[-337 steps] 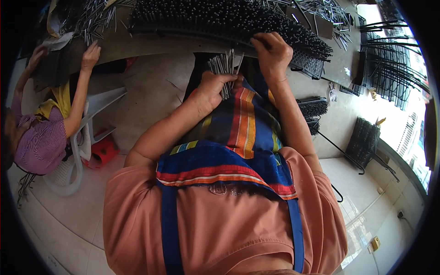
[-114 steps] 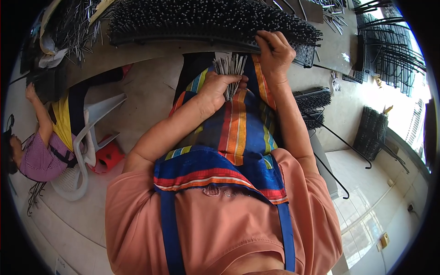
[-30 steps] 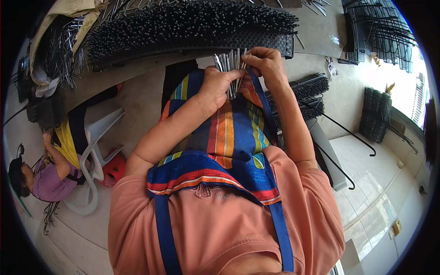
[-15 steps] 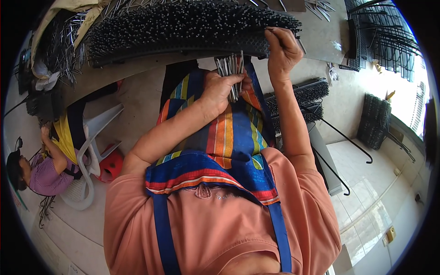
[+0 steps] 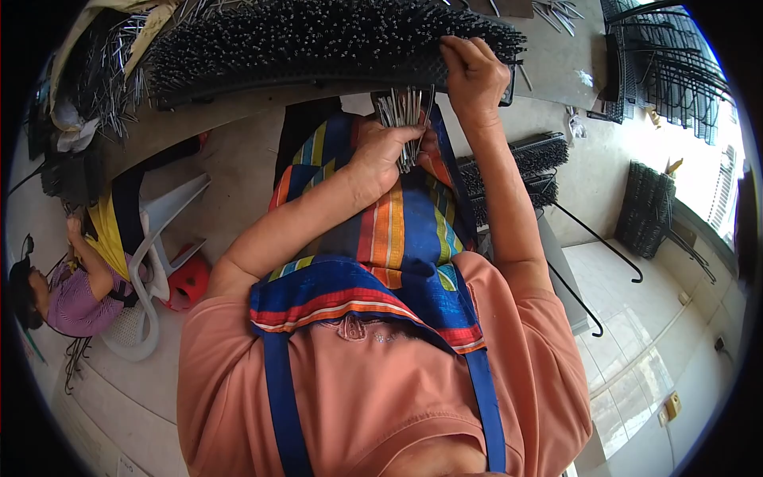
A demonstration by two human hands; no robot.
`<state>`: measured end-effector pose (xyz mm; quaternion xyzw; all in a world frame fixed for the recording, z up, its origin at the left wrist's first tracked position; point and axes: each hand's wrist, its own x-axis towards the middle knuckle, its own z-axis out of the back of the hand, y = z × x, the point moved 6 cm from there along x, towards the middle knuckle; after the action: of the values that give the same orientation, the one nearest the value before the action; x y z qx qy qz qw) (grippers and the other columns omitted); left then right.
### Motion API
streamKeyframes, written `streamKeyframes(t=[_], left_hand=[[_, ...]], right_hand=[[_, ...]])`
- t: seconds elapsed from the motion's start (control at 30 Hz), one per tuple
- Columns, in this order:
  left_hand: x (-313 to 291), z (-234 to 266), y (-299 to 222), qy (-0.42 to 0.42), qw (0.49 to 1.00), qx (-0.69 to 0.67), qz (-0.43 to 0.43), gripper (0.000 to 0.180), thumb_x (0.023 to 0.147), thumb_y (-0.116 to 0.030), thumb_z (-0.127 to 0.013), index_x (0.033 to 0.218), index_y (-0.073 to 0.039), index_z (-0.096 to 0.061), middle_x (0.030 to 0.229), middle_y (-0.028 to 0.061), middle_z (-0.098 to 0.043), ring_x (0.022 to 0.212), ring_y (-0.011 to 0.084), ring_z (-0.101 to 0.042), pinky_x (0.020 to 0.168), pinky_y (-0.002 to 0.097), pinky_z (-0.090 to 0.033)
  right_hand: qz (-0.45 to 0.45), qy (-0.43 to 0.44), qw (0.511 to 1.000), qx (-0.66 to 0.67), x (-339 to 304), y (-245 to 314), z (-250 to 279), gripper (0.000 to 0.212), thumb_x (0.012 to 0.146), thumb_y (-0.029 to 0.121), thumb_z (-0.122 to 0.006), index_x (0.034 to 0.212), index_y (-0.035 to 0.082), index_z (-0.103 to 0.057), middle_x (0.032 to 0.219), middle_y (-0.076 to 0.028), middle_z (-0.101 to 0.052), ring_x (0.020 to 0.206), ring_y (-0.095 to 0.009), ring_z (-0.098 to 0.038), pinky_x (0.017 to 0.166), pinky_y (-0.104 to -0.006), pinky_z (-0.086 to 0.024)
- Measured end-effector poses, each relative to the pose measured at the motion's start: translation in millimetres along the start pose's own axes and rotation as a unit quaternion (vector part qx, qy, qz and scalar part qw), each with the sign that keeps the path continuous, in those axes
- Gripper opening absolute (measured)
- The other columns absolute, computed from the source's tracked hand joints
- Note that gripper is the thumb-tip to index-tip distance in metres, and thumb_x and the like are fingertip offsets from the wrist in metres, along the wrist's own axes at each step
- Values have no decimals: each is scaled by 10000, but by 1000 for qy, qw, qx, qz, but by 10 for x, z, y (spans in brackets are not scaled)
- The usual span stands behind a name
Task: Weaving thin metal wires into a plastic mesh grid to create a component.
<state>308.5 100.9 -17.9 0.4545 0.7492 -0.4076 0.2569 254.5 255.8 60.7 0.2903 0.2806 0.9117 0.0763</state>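
My left hand [image 5: 377,156] is closed round a bundle of thin metal rods [image 5: 402,107], which stand upright with their tops fanned a little apart. It is above my striped apron, just in front of a long black rack [image 5: 262,89]. Dense short dark pins with pale tips [image 5: 318,40] fill the rack like bristles. My right hand [image 5: 478,83] is at the right part of the rack, thumb and fingers pinched together against the front pins. Whatever lies in that pinch is too small to make out.
More loose rods [image 5: 115,75] are heaped at the far left, and a few rods [image 5: 559,14] lie at the back right. Black pin-filled racks [image 5: 520,155] with hooked bars stand low on my right. At left, another person [image 5: 87,294] sits on a white chair [image 5: 147,318].
My right hand has moved a little left and away from me along the rack's front. My left hand keeps the bundle in nearly the same spot.
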Motion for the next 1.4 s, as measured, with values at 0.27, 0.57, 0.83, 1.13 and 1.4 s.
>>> streamKeyframes(t=[0.27,0.57,0.83,1.13,1.4], left_hand=[[-10,-177,-101,62,997,46,-25,105,854,7,-610,951,10,-650,794,133,-692,663,214,-691,546,297,-562],[60,-50,-87,-15,998,51,-43,111,859,-14,-596,955,1,-649,804,120,-692,665,217,-690,549,310,-558],[60,-41,-47,-10,997,63,-50,162,822,11,-562,951,-17,-657,802,120,-695,654,223,-681,547,311,-533],[26,-25,-64,-3,997,68,-38,151,841,14,-585,978,24,-648,857,151,-702,725,237,-700,591,293,-531],[16,-61,-58,-5,999,43,-28,126,831,14,-622,951,40,-651,850,151,-703,724,244,-695,590,309,-526]], right_hand=[[-380,239,858,251,-517,-295,30,91,770,74,-725,770,-7,-683,618,-3,-597,559,-62,-535,490,-240,-405],[-327,-52,854,401,-348,-362,241,50,802,-22,-692,842,7,-685,677,-1,-602,539,-32,-437,486,-184,-302],[-69,-94,970,212,-88,-269,238,88,764,-70,-723,822,-13,-690,805,-7,-641,708,-53,-556,624,-184,-441],[-51,-108,973,195,-46,-190,259,99,751,-69,-730,822,-11,-694,777,-15,-643,684,-48,-553,606,-185,-438],[-25,-94,984,148,10,-144,215,95,732,-63,-742,797,-9,-698,763,-25,-659,688,-66,-590,620,-199,-466]])
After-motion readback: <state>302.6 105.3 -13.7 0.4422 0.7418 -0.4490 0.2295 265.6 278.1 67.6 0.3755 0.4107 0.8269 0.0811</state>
